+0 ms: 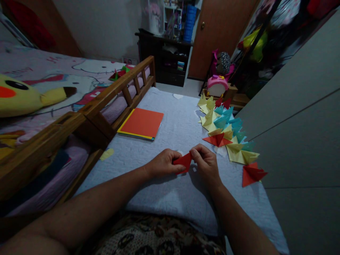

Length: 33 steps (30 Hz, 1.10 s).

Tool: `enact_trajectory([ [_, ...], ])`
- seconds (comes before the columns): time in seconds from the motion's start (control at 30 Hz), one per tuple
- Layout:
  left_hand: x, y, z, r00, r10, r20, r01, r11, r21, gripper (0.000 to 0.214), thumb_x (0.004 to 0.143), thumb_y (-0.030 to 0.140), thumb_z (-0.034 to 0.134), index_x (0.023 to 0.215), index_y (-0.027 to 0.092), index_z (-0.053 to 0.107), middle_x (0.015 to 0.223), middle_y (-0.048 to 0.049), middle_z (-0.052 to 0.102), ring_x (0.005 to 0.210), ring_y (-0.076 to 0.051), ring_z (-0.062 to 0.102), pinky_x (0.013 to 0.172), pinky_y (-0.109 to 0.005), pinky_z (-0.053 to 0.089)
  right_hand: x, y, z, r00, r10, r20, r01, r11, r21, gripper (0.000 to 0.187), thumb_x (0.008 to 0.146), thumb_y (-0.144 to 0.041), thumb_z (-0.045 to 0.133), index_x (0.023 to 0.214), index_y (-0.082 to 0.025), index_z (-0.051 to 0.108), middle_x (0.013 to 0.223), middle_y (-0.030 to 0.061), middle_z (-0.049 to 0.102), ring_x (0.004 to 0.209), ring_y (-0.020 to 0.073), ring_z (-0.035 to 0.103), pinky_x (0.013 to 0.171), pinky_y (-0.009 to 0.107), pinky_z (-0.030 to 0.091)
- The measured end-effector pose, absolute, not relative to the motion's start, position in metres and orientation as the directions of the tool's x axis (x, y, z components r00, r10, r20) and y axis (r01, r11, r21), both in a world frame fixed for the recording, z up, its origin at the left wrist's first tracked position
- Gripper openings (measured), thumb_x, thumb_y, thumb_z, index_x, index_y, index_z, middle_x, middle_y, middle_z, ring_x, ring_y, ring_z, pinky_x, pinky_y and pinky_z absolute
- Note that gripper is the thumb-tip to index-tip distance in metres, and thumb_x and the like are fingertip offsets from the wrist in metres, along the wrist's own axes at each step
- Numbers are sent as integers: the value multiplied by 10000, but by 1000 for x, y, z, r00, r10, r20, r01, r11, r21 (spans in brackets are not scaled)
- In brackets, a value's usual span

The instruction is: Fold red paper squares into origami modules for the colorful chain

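Between my hands, above the pale bed sheet, is a small folded piece of red paper (pixel 185 162). My left hand (pixel 168 163) grips its left side, thumb laid across the front. At its upper right corner, my right hand (pixel 205 161) pinches the paper between thumb and fingertips. Folded paper cranes in yellow (pixel 240 152), blue (pixel 224 118) and red (pixel 217 139) lie in a cluster to the right. One more red crane (pixel 252 174) rests nearer to me. A stack of coloured paper sheets (pixel 142 122), orange on top, lies ahead on the left.
A wooden bed rail (pixel 117 85) runs along the left, with a yellow plush toy (pixel 29 95) on the bed beyond it. To the right stands a pale cabinet (pixel 300 117). A dark shelf unit (pixel 164 58) and a wooden door (pixel 209 39) are at the back.
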<state>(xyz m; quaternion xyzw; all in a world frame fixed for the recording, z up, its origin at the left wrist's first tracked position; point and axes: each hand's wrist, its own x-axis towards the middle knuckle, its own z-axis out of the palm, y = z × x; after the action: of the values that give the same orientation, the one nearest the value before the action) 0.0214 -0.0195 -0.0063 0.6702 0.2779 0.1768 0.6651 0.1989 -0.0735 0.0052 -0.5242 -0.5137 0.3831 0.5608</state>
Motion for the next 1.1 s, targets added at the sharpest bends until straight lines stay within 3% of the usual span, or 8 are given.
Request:
enact_trajectory([
  [0.17, 22, -21, -7, 768, 623, -147, 140, 60, 988, 200, 745, 330, 689, 705, 142, 633, 618, 23, 548, 544, -88, 453, 511, -225, 315, 199, -73, 4, 197, 965, 173, 83, 160, -984, 244, 905, -372, 626, 725, -208, 609, 624, -45, 492, 596, 119, 446, 590, 257, 375],
  [0.33, 24, -18, -9, 706, 695, -137, 92, 102, 990, 233, 743, 358, 721, 758, 134, 660, 645, 9, 574, 564, -92, 461, 535, -232, 326, 196, -72, -1, 110, 992, 55, -66, 63, -996, 220, 909, -439, 611, 955, -225, 636, 674, -49, 553, 586, 124, 490, 571, 252, 397],
  [0.47, 26, -16, -6, 671, 737, -83, 24, 90, 996, 254, 740, 363, 742, 817, 126, 691, 702, -5, 605, 620, -108, 502, 592, -243, 363, 194, -72, -2, -28, 999, 20, 5, 21, -1000, 225, 860, -415, 672, 804, -198, 654, 722, -11, 623, 664, 142, 556, 641, 269, 437],
  [0.6, 25, -16, -4, 691, 714, -107, 46, 104, 994, 282, 742, 388, 734, 815, 118, 693, 682, 4, 580, 613, -111, 490, 591, -247, 348, 194, -71, 0, 11, 999, 41, 10, 41, -999, 216, 869, -407, 658, 825, -197, 687, 752, 2, 670, 695, 156, 582, 677, 283, 460],
  [0.8, 24, -17, -4, 755, 650, -92, 50, 82, 995, 273, 764, 379, 696, 656, 148, 600, 608, 32, 481, 561, -88, 391, 540, -242, 287, 193, -70, -2, 28, 999, 39, 0, 39, -999, 234, 827, -425, 704, 814, -192, 685, 751, 10, 681, 674, 157, 589, 648, 278, 470],
  [1.1, 21, -19, -1, 837, 537, -108, 110, 27, 994, 243, 767, 349, 660, 629, 161, 590, 574, 39, 448, 533, -86, 341, 507, -239, 255, 198, -71, 4, 180, 975, 131, 38, 127, -991, 290, 840, -413, 691, 673, -209, 571, 592, -50, 490, 553, 112, 422, 543, 250, 365],
])
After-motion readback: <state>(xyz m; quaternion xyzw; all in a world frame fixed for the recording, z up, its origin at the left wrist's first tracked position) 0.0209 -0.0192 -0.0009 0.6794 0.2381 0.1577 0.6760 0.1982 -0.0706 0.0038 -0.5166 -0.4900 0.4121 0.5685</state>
